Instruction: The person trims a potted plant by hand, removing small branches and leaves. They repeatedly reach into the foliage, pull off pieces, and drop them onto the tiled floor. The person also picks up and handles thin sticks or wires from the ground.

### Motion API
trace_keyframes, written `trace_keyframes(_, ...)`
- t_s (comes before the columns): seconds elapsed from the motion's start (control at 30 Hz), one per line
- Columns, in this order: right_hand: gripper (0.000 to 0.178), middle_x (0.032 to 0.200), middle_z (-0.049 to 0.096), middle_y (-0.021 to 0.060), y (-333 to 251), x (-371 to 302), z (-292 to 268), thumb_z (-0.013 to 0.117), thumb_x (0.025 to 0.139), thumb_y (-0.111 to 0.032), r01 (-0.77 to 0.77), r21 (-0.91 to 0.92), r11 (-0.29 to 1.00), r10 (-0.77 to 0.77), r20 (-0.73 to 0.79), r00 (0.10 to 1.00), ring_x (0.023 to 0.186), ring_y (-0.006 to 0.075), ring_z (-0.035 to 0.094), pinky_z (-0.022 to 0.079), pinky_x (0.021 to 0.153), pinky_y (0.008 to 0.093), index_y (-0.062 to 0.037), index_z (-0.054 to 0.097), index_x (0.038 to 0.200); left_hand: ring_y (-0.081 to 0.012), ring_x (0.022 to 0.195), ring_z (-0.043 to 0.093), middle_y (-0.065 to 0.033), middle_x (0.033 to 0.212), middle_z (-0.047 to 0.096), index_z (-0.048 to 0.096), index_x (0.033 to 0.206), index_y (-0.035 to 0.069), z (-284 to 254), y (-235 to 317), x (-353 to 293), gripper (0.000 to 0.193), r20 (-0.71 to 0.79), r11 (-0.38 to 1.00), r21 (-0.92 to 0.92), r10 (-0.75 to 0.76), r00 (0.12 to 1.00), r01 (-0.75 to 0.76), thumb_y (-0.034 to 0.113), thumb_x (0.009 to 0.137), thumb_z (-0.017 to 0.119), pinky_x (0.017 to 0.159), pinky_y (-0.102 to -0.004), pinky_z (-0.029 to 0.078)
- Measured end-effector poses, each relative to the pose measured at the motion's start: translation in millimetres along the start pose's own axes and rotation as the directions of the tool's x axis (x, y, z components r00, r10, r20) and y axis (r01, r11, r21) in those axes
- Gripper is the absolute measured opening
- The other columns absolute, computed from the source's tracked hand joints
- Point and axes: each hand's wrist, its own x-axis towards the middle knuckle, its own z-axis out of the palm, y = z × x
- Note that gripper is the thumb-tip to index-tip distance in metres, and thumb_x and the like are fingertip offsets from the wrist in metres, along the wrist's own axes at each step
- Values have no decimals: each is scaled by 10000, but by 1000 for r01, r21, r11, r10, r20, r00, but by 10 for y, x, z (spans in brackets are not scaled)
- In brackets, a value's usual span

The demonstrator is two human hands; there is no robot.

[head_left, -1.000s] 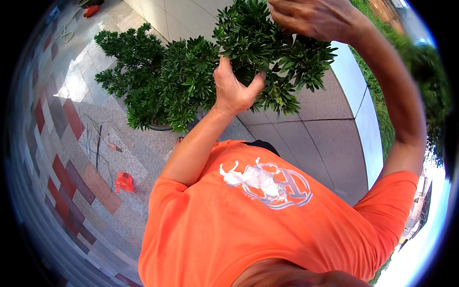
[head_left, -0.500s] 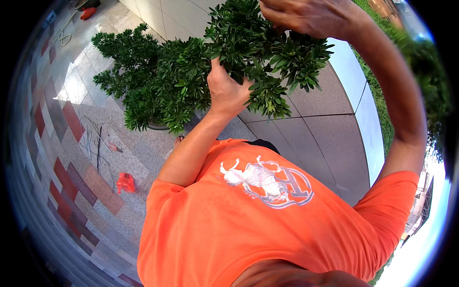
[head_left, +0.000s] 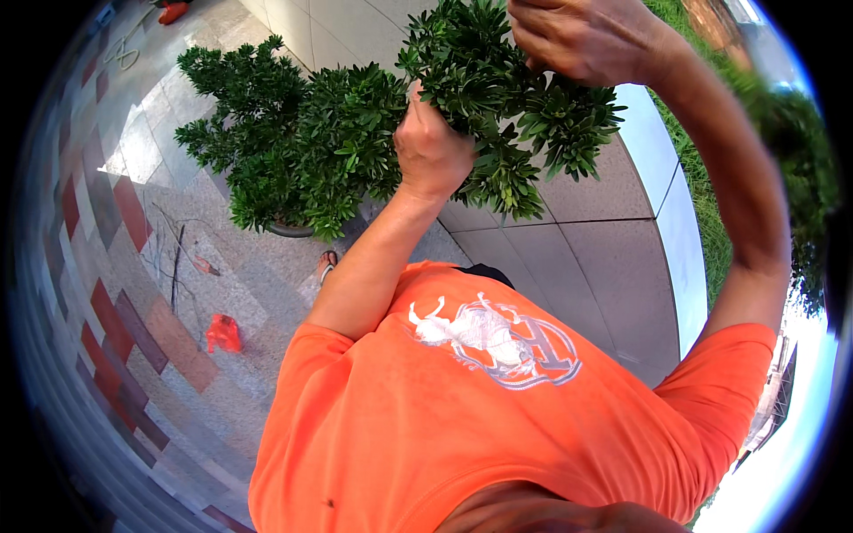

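A bushy potted shrub with dense, dark green narrow leaves stretches across the upper middle. My left hand is closed at its central foliage, knuckles up and slightly blurred; whatever its fingers pinch is hidden. Over the shrub's right-hand clump, my right hand is raised with its fingers curled together at the leaf tops. Its fingertips are partly cut off by the upper edge and partly turned away, so I cannot make out what they hold. Below the left part of the foliage shows a dark pot's rim.
A tiled wall with a pale top ledge runs behind the shrub, grass beyond it. On the paved floor lie thin wires or twigs, a small reddish tool and a red plastic bag. My sandalled foot stands near the pot.
My left hand, earlier with thumb and fingers apart around the foliage, has closed and turned knuckles up. My right hand has shifted slightly right and down. The view has moved a little.
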Motion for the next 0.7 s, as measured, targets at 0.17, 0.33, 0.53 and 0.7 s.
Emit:
trace_keyframes(0.17,150,616,528,8,-41,-7,6,591,654,-229,-23,-26,999,23,18,1000,663,148,497,438,501,275,-120,515,584,-406,716,651,-245,916,627,432,1152,-139,35,-148,-22,649,20,984,78,162,987,-163,123,666,773,617,-422,549)
trace_keyframes(0.33,202,593,477,11,-119,-99,-77,603,658,-251,-110,-10,994,110,26,994,638,154,487,406,467,288,-102,495,576,-375,598,632,-208,799,623,484,991,-124,56,-226,19,512,-23,962,103,258,966,-254,163,686,779,518,-402,530)
trace_keyframes(0.53,279,579,427,14,-302,-263,-58,642,733,-261,-237,-97,967,234,-35,972,598,170,470,369,442,306,-107,473,573,-372,563,603,-186,725,594,492,883,-76,48,-208,120,412,-34,955,76,288,957,-285,164,696,771,494,-414,508)
trace_keyframes(0.7,351,615,468,21,-551,-304,52,669,899,-302,-434,-124,892,405,-204,891,600,129,482,394,481,273,-21,556,724,-407,606,582,-202,705,569,470,866,-69,43,-338,81,378,14,947,86,309,951,-309,135,707,745,546,-456,501)
